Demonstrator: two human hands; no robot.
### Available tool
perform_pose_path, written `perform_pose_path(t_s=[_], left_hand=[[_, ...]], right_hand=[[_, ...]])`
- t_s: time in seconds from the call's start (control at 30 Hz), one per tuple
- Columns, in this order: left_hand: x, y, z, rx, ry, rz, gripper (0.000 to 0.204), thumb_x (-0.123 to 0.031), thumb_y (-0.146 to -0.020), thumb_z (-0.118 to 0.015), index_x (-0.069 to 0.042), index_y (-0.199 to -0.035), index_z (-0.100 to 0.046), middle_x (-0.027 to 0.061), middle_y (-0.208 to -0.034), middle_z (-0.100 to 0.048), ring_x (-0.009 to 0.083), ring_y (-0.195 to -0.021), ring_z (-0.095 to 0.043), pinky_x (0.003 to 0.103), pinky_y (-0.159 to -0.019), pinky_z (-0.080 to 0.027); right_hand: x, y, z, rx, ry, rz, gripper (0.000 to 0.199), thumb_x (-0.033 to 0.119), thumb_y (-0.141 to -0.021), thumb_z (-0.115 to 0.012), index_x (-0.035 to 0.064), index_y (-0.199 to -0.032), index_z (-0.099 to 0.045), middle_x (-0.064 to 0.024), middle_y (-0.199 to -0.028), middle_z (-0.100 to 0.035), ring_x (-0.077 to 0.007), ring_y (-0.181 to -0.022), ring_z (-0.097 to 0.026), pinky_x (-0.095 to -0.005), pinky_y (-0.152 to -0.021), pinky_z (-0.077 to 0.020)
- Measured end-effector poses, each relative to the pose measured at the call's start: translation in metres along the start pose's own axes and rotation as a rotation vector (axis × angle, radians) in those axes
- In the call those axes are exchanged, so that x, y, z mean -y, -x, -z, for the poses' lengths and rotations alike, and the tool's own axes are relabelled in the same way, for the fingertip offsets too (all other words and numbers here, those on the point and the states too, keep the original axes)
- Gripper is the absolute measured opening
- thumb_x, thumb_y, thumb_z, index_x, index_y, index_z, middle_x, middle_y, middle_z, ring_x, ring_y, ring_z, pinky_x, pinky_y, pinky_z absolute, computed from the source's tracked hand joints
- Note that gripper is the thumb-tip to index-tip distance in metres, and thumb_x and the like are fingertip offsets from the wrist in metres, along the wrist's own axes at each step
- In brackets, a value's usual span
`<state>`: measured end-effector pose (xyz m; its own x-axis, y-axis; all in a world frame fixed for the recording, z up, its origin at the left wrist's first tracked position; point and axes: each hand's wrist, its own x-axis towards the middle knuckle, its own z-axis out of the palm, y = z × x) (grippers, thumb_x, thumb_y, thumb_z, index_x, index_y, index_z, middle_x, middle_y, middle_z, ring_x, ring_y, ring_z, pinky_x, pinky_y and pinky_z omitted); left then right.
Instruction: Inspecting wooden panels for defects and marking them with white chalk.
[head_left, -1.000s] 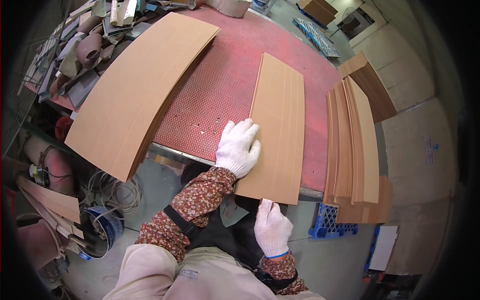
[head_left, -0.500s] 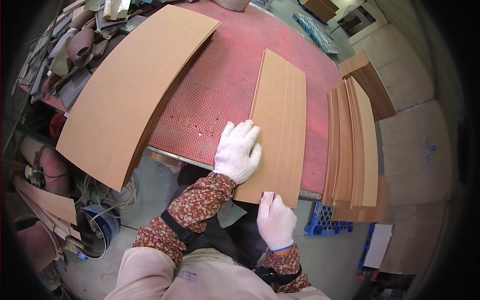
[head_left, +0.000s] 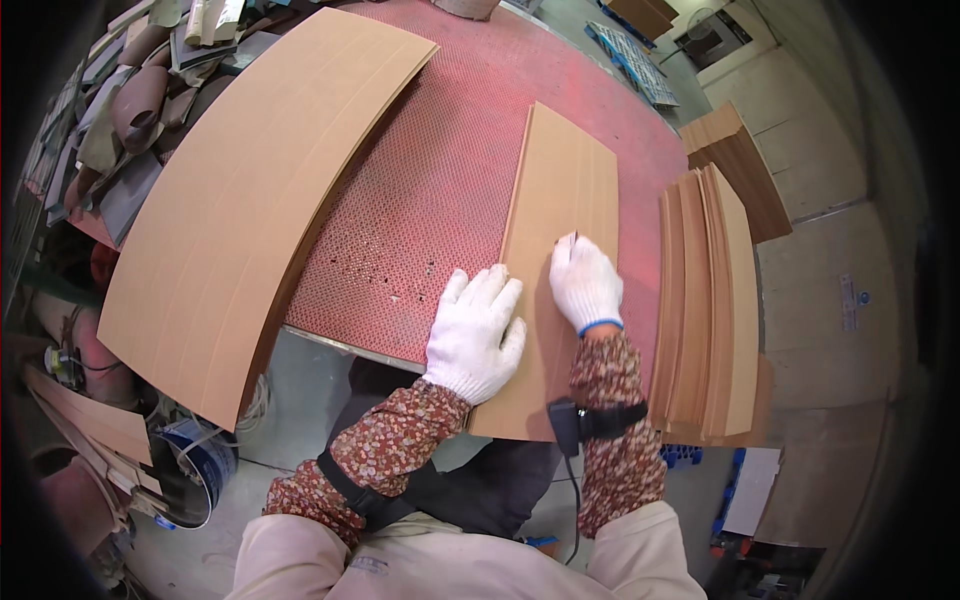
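A narrow stack of tan wood-grain sheets point(head_left: 545, 365) lies lengthwise before me on a red, perforated-looking tabletop point(head_left: 385, 225). My left hand point(head_left: 475, 330), in a white knit glove, rests on the stack's left edge with its fingers stretched out. Farther up the top sheet, toward its right side, my gloved right hand point(head_left: 587, 283) is closed in a pinch. A small dark tip shows at its fingers; the rest of what it grips is hidden. To the left lies a wider stack of tan sheets point(head_left: 250, 200), overhanging the table's front edge.
Several narrow sheets stand as an upright bundle point(head_left: 705, 310) at the right, with another stack point(head_left: 738, 170) behind. Scraps and curled offcuts point(head_left: 140, 105) crowd the far left. A blue bucket point(head_left: 205, 460) stands on the floor, and blue pallets point(head_left: 632, 65) lie beyond the table.
My right hand has moved from the near end of the narrow stack up along its top sheet, still closed. My left hand stays on the left edge, slightly nearer in view.
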<state>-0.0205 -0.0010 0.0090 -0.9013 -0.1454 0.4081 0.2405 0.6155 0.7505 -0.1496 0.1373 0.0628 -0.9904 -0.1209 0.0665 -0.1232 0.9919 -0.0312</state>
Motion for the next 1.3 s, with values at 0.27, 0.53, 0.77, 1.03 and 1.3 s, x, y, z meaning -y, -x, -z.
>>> perform_pose_path(t_s=[0.27, 0.53, 0.77, 1.03, 1.3], left_hand=[[-0.001, 0.002, 0.006, 0.025, 0.017, -0.002, 0.054, -0.013, -0.084, -0.076, 0.003, -0.134, -0.064, 0.0281, -0.138, -0.064, 0.0437, -0.131, -0.06, 0.058, -0.118, -0.038], [-0.009, -0.004, 0.021, 0.118, 0.054, 0.051, 0.057, -0.012, -0.079, -0.078, 0.004, -0.133, -0.065, 0.0281, -0.136, -0.065, 0.0433, -0.128, -0.062, 0.058, -0.116, -0.039], [-0.007, -0.004, 0.022, 0.132, 0.074, 0.034, 0.055, -0.014, -0.079, -0.078, 0.003, -0.13, -0.067, 0.0275, -0.133, -0.067, 0.042, -0.126, -0.064, 0.058, -0.112, -0.043], [-0.012, -0.007, 0.024, 0.154, 0.055, 0.049, 0.052, -0.018, -0.083, -0.076, 0.002, -0.13, -0.067, 0.026, -0.133, -0.067, 0.0394, -0.128, -0.064, 0.057, -0.113, -0.043], [-0.009, -0.003, 0.016, 0.05, 0.052, 0.023, 0.051, -0.011, -0.081, -0.077, 0.003, -0.129, -0.067, 0.0271, -0.132, -0.068, 0.0423, -0.126, -0.064, 0.059, -0.111, -0.043]], right_hand=[[0.0, -0.116, -0.014, -0.008, -0.041, 0.002, 0.05, 0.038, -0.108, -0.042, 0.0007, -0.104, -0.076, -0.0297, -0.102, -0.076, -0.0488, -0.099, -0.074, -0.0596, -0.089, -0.0596], [-0.014, -0.219, -0.029, 0.049, -0.027, 0.048, 0.047, 0.034, -0.106, -0.043, 0.0008, -0.11, -0.077, -0.0287, -0.112, -0.076, -0.049, -0.106, -0.073, -0.0589, -0.095, -0.0576], [-0.046, -0.311, -0.048, 0.061, 0.183, 0.272, 0.04, 0.023, -0.103, -0.047, -0.0014, -0.11, -0.077, -0.0283, -0.113, -0.075, -0.0471, -0.112, -0.071, -0.0538, -0.1, -0.0566], [-0.053, -0.334, -0.057, 0.106, 0.591, 0.595, 0.032, 0.012, -0.1, -0.051, -0.0002, -0.102, -0.08, -0.0255, -0.11, -0.077, -0.0377, -0.106, -0.076, -0.0467, -0.092, -0.0612], [-0.039, -0.267, -0.053, 0.068, 0.449, 0.525, 0.036, 0.013, -0.101, -0.046, -0.0039, -0.105, -0.077, -0.0283, -0.106, -0.076, -0.0418, -0.099, -0.076, -0.0501, -0.087, -0.0626]])
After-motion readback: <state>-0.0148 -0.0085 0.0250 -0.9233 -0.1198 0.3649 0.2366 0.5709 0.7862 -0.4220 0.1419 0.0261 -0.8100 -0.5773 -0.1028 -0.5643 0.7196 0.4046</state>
